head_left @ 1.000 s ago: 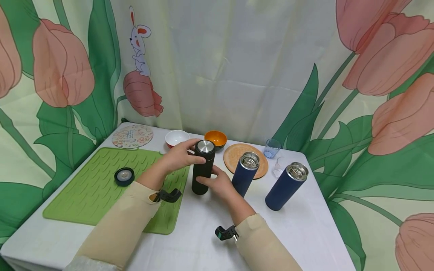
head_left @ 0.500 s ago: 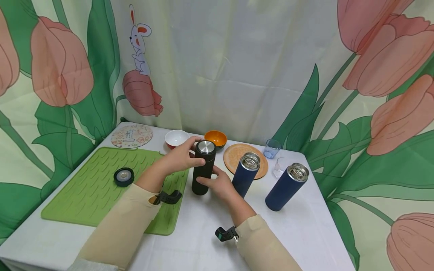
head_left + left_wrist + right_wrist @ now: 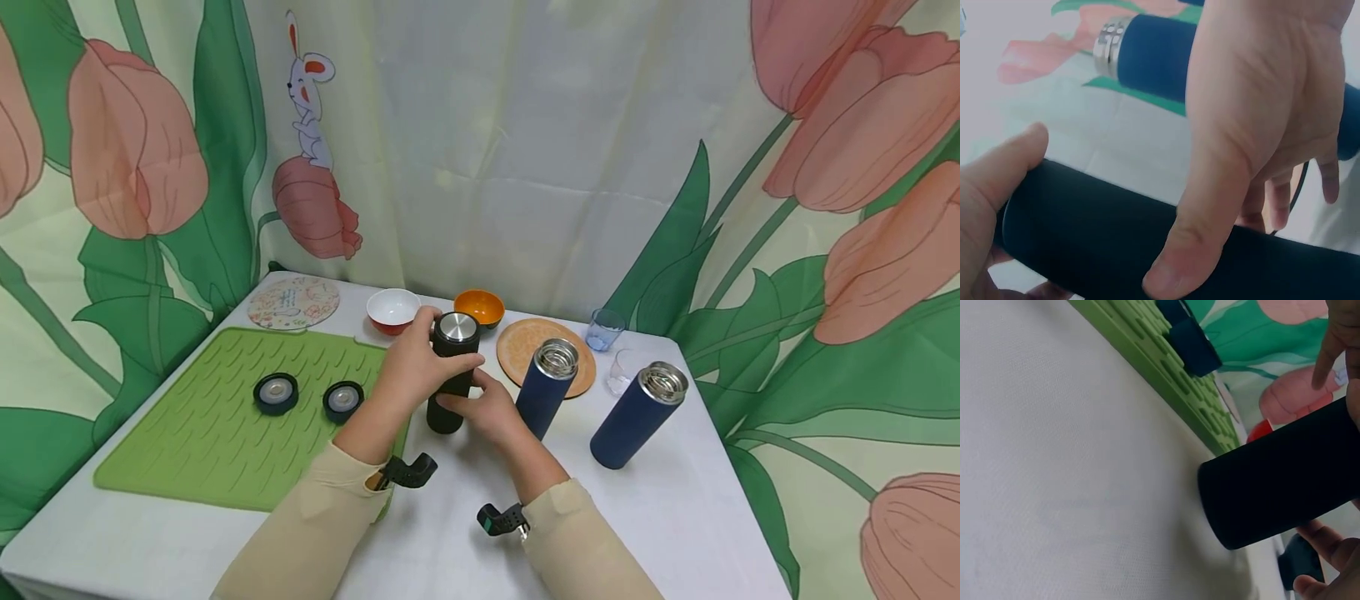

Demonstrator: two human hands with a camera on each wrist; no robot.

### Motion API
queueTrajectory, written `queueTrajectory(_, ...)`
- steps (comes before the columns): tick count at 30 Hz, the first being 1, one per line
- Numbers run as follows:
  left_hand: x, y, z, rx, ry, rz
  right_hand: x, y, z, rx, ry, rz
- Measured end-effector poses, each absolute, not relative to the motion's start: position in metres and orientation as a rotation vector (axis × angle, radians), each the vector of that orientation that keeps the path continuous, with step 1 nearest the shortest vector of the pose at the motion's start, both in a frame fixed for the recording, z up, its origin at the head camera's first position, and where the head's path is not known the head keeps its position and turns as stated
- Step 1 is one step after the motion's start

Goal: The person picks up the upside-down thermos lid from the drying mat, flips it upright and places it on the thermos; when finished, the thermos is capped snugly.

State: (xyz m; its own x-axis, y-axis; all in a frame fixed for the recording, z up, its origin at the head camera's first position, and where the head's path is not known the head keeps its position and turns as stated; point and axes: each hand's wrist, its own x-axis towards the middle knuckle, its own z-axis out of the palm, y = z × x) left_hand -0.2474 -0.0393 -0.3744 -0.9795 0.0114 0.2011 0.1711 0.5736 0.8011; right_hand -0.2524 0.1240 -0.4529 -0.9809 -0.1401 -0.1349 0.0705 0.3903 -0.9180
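Note:
Upright in the head view stands a black thermos [image 3: 455, 379] with a steel-topped lid [image 3: 457, 327]. My left hand [image 3: 422, 364] grips its upper part, with the thumb across the front just below the steel top. My right hand [image 3: 491, 408] holds the body lower down from the right side. The left wrist view shows the right thumb [image 3: 1185, 265] lying across the dark bottle [image 3: 1097, 219]. From the right wrist, the bottle's base [image 3: 1235, 500] appears close over the white cloth. Two dark lids, a left one [image 3: 275, 393] and a right one [image 3: 343, 401], lie on the green mat.
Two lidless blue thermoses, a nearer one [image 3: 547, 387] and a farther right one [image 3: 637, 414], stand beside my right hand. Behind are a white-and-red bowl [image 3: 393, 310], an orange bowl [image 3: 480, 308], a round board [image 3: 525, 342], glasses [image 3: 603, 330] and a floral mat [image 3: 294, 302]. The green mat [image 3: 172, 450] covers the left.
My left hand and forearm have swung right and toward me around the thermos top, uncovering the second lid on the mat. My right hand stays in place on the body.

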Motion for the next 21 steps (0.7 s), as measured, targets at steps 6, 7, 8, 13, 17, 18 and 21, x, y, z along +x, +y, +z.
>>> queueTrajectory(6,-0.254,-0.054,-0.375,-0.251,-2.678,-1.472,-0.254,0.125,-0.455,-0.087,2.47,-1.614)
queueTrajectory(7,-0.256,-0.057,-0.375,-0.271,-2.691,-1.481,-0.254,0.124,-0.455,-0.091,2.471,-1.604)
queueTrajectory(8,-0.258,-0.061,-0.375,-0.297,-2.703,-1.486,-0.254,0.124,-0.454,-0.088,2.468,-1.6)
queueTrajectory(13,-0.277,-0.075,-0.373,-0.521,-2.767,-1.521,-0.256,0.124,-0.454,-0.091,2.472,-1.598)
queueTrajectory(17,-0.291,-0.083,-0.372,-0.721,-2.795,-1.551,-0.255,0.125,-0.454,-0.105,2.474,-1.596)
queueTrajectory(18,-0.294,-0.084,-0.372,-0.754,-2.8,-1.557,-0.255,0.125,-0.454,-0.107,2.473,-1.595)
queueTrajectory(21,-0.295,-0.087,-0.37,-0.799,-2.819,-1.567,-0.254,0.124,-0.455,-0.108,2.48,-1.592)
